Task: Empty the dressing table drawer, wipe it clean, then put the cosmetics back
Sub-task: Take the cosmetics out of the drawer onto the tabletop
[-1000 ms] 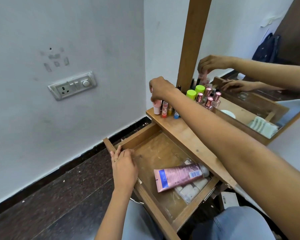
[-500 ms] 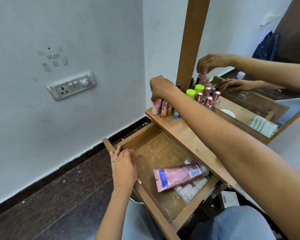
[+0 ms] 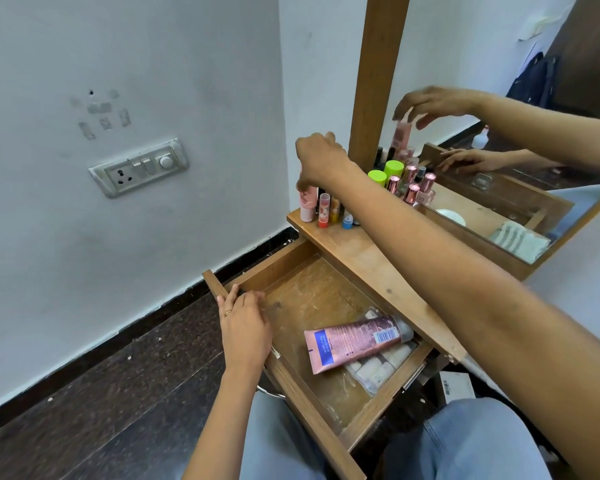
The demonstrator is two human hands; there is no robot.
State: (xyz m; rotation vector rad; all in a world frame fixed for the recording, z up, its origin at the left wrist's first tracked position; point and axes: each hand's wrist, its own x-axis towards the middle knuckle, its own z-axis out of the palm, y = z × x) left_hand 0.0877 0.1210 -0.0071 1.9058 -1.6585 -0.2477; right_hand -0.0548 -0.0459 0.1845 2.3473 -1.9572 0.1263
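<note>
Your left hand (image 3: 245, 323) grips the drawer (image 3: 392, 396); your right hand (image 3: 321, 161) hangs open over a stick (image 3: 308, 202); tube (image 3: 354, 339) and pads (image 3: 378, 370) are not yet out.

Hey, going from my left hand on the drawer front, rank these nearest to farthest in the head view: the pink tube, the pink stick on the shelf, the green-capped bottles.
1. the pink tube, lying in the drawer, just right of the left hand.
2. the pink stick, at the left end of the shelf.
3. the green-capped bottles, farther back by the mirror.
</note>
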